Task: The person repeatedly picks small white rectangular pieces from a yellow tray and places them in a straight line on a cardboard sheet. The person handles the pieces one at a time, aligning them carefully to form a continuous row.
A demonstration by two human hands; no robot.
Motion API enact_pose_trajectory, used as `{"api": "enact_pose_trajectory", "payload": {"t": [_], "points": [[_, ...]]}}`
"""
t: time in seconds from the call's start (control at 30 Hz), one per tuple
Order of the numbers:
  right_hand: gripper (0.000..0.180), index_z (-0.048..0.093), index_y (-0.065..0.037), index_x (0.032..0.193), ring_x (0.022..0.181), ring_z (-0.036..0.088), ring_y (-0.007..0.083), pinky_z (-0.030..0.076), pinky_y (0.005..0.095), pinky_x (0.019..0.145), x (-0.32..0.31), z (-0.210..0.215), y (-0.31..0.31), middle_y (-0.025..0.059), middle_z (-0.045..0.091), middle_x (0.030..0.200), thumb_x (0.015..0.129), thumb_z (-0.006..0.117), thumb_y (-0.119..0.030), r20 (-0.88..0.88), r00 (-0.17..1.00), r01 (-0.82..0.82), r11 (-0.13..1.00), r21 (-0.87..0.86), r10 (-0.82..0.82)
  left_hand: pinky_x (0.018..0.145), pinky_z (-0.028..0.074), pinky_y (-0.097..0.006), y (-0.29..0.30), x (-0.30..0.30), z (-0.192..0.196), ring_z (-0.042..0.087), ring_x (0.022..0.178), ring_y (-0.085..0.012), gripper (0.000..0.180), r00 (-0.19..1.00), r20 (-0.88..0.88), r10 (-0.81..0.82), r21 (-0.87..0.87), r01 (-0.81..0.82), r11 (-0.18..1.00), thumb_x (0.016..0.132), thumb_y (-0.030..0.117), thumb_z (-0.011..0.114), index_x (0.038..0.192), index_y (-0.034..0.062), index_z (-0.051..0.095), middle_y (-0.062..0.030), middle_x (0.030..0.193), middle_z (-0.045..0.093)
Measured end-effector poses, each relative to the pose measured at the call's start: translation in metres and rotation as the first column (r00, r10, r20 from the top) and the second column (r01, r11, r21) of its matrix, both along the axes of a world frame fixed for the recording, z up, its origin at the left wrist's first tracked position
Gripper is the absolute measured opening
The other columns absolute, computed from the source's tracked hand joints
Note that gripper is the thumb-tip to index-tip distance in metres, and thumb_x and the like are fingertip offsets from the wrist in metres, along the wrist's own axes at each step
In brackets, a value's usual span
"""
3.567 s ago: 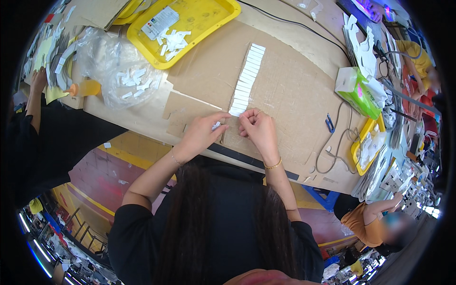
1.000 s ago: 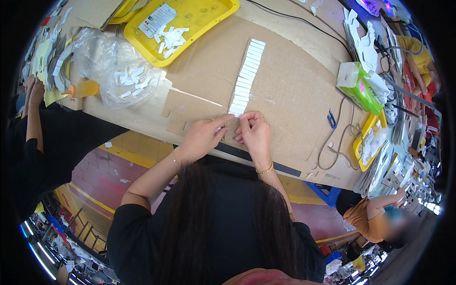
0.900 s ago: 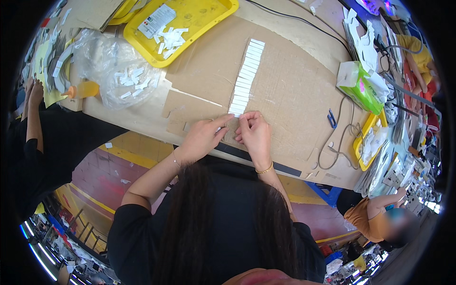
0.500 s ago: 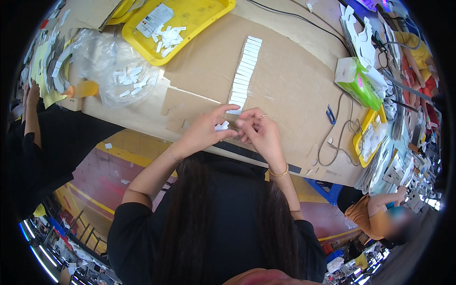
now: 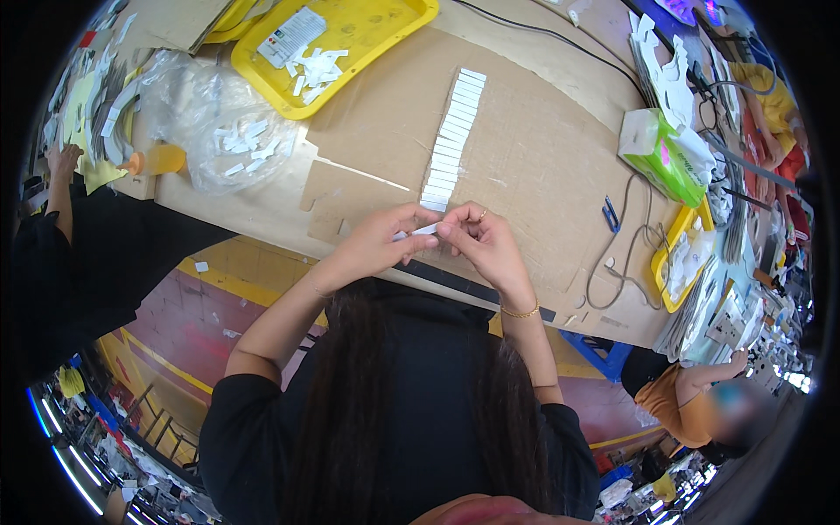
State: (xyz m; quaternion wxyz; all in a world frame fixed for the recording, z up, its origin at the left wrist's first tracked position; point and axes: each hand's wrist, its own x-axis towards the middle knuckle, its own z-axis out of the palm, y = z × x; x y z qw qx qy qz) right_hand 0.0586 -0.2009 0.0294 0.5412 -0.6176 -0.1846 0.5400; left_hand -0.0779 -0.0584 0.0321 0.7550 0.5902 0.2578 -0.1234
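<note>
Above the table's near edge, my left hand is closed on small white strips, partly hidden by its fingers. My right hand pinches the right end of one strip, its fingertips meeting those of the left. Just beyond my hands, a column of white strips, laid side by side, runs away over a brown cardboard sheet. More loose strips lie in a yellow tray at the far left, beside a printed label sheet. Others rest on a clear plastic bag.
An orange-capped bottle is at the left. On the right are a green tissue pack, blue snips, a looped grey cord and a small yellow tray. Co-workers sit at the left and the lower right.
My left fingers have closed from a wide spread onto the strips. My right fingertips have come to the end of one strip. The column stays as it was.
</note>
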Motion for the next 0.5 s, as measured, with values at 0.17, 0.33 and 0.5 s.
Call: {"api": "enact_pose_trajectory", "payload": {"t": [0.17, 0.33, 0.5], "points": [[0.013, 0.060, -0.002, 0.089, 0.056, 0.056, 0.0040, 0.041, 0.0173, 0.048, 0.000, 0.008, -0.007, -0.0009, 0.062, 0.070, 0.089, 0.065, -0.014, 0.043, 0.997, -0.051, 0.984, -0.173, 0.059, 0.050, 0.036, -0.019, 0.002, -0.003, -0.011, 0.047, 0.056, -0.0039, 0.016, 0.998, 0.015, 0.060, 0.019, -0.060, 0.998, 0.094, 0.019, 0.060, 0.094, 0.0031, 0.061, 0.0040, 0.063, 0.051], [0.016, 0.061, 0.001, 0.087, 0.053, 0.061, 0.0077, 0.042, 0.0193, 0.042, -0.007, 0.005, -0.002, 0.0035, 0.065, 0.067, 0.090, 0.064, -0.015, 0.090, 0.995, -0.011, 0.961, -0.276, 0.037, 0.050, 0.037, -0.020, 0.002, -0.002, -0.017, 0.046, 0.056, -0.0037, 0.015, 0.999, -0.007, 0.049, 0.105, -0.048, 0.993, 0.094, 0.018, 0.059, 0.093, 0.0025, 0.061, 0.0038, 0.063, 0.050], [0.016, 0.061, 0.001, 0.088, 0.053, 0.061, 0.0074, 0.043, 0.0190, 0.042, -0.003, 0.002, -0.002, 0.0036, 0.064, 0.065, 0.090, 0.062, -0.015, 0.028, 0.999, -0.030, 0.966, -0.257, 0.038, 0.051, 0.038, -0.020, 0.003, -0.001, -0.016, 0.046, 0.057, -0.0036, 0.015, 1.000, -0.019, 0.011, 0.111, -0.009, 0.994, 0.093, 0.017, 0.060, 0.091, 0.0022, 0.061, 0.0039, 0.063, 0.050]]}}
